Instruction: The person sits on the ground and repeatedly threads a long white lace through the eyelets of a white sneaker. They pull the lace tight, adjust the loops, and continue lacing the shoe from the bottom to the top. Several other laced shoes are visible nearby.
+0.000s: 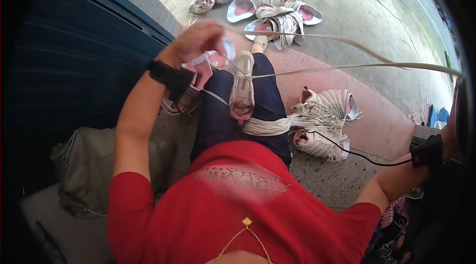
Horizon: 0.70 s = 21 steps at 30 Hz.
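Note:
A beige shoe upper [243, 90] with pinkish lining lies on my lap, its toe away from me. Above and left of it, my left hand [199, 42] is closed, pinching a shoelace that runs down to the eyelets. A long pale shoelace [342, 67] stretches taut from the upper to the far right. A second strand crosses above it from near my left hand. My right arm reaches out to the right rim, and my right hand [450, 115] is where the taut lace ends. Dark shadow hides most of its fingers. A bundle of loose laces [267, 126] rests across my thigh.
Bundles of shoe uppers [325, 122] lie right of my legs, more [277, 18] on the floor ahead. Pink-lined uppers [201, 73] sit by my left knee. A blue metal panel [74, 65] and grey-green bag [89, 170] stand left. A black cable [357, 155] runs to my right wrist.

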Each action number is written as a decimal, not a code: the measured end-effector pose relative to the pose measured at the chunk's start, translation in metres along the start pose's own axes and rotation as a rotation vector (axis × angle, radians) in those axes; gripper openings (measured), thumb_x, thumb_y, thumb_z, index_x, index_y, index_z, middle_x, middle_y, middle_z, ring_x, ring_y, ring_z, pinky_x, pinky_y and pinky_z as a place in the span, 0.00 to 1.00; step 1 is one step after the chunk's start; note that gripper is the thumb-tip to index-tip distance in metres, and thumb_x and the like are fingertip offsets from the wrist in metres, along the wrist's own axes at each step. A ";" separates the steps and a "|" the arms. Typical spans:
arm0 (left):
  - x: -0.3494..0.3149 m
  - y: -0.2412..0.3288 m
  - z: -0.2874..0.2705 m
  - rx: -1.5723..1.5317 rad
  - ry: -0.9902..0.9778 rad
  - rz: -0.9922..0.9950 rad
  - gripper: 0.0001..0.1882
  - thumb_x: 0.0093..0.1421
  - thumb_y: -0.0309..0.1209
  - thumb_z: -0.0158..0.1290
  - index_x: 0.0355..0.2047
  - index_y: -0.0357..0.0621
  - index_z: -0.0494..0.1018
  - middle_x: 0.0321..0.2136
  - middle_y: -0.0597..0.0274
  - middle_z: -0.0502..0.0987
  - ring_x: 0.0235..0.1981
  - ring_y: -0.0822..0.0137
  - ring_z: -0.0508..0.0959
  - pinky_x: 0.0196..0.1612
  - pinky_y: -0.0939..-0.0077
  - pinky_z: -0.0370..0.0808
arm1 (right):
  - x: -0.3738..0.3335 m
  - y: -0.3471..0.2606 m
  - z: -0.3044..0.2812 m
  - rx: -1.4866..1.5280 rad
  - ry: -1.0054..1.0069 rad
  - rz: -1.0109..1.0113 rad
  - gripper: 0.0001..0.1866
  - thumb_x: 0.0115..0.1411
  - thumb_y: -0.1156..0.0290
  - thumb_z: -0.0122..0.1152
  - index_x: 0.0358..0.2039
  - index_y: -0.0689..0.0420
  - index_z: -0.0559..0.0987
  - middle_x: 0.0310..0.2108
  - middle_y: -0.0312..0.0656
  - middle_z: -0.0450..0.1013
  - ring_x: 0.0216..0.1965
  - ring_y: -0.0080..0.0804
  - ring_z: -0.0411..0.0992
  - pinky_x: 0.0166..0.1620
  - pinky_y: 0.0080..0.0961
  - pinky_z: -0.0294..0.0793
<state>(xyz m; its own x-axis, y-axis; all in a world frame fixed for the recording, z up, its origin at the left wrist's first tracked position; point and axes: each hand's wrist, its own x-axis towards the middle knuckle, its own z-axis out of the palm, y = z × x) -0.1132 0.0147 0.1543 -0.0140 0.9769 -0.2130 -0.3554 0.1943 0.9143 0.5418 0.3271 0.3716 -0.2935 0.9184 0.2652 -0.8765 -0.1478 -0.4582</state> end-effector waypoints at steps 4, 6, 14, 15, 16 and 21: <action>-0.118 0.120 -0.162 -0.316 0.638 0.311 0.13 0.67 0.31 0.40 0.23 0.45 0.60 0.13 0.73 0.50 0.11 0.76 0.51 0.18 0.80 0.51 | -0.004 -0.038 -0.123 -0.016 0.203 0.115 0.17 0.65 0.62 0.38 0.23 0.60 0.62 0.23 0.38 0.53 0.27 0.28 0.53 0.31 0.26 0.54; -0.179 0.146 -0.217 -0.370 0.952 0.469 0.10 0.66 0.30 0.40 0.26 0.45 0.62 0.14 0.71 0.53 0.12 0.74 0.53 0.18 0.79 0.52 | -0.018 -0.001 -0.160 -0.036 0.390 0.055 0.17 0.65 0.61 0.37 0.23 0.60 0.62 0.23 0.39 0.53 0.28 0.30 0.53 0.33 0.27 0.54; -0.101 0.009 -0.175 -0.325 0.552 -0.150 0.09 0.66 0.39 0.42 0.31 0.53 0.66 0.14 0.77 0.57 0.14 0.78 0.61 0.26 0.72 0.65 | -0.144 0.414 -0.113 -1.070 -0.115 0.777 0.11 0.60 0.65 0.53 0.28 0.59 0.77 0.21 0.31 0.70 0.23 0.16 0.65 0.28 0.15 0.65; -0.079 -0.018 -0.149 -0.362 0.486 -0.242 0.10 0.66 0.41 0.43 0.31 0.51 0.66 0.14 0.77 0.57 0.15 0.78 0.61 0.26 0.72 0.65 | -0.167 0.452 -0.104 -1.099 -0.278 0.842 0.12 0.61 0.65 0.53 0.30 0.61 0.78 0.21 0.32 0.71 0.24 0.17 0.67 0.29 0.17 0.67; -0.060 -0.044 -0.122 -0.415 0.436 -0.297 0.13 0.65 0.43 0.44 0.32 0.48 0.67 0.14 0.76 0.57 0.15 0.79 0.60 0.25 0.77 0.64 | -0.188 0.484 -0.095 -1.146 -0.360 0.840 0.11 0.60 0.67 0.52 0.30 0.62 0.78 0.21 0.36 0.74 0.24 0.25 0.70 0.31 0.21 0.69; -0.011 -0.129 -0.009 0.039 0.271 -0.456 0.12 0.64 0.37 0.46 0.35 0.41 0.72 0.19 0.73 0.67 0.17 0.80 0.64 0.24 0.83 0.65 | -0.216 0.546 -0.089 -1.731 -0.620 0.217 0.07 0.53 0.70 0.55 0.25 0.57 0.79 0.35 0.42 0.73 0.40 0.44 0.69 0.42 0.36 0.68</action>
<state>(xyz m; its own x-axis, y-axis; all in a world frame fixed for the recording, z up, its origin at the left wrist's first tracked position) -0.0756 -0.0221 0.0360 -0.1088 0.7360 -0.6682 -0.3464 0.6020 0.7195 0.1603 0.0807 -0.0117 -0.7650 0.6283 0.1418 0.3951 0.6316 -0.6671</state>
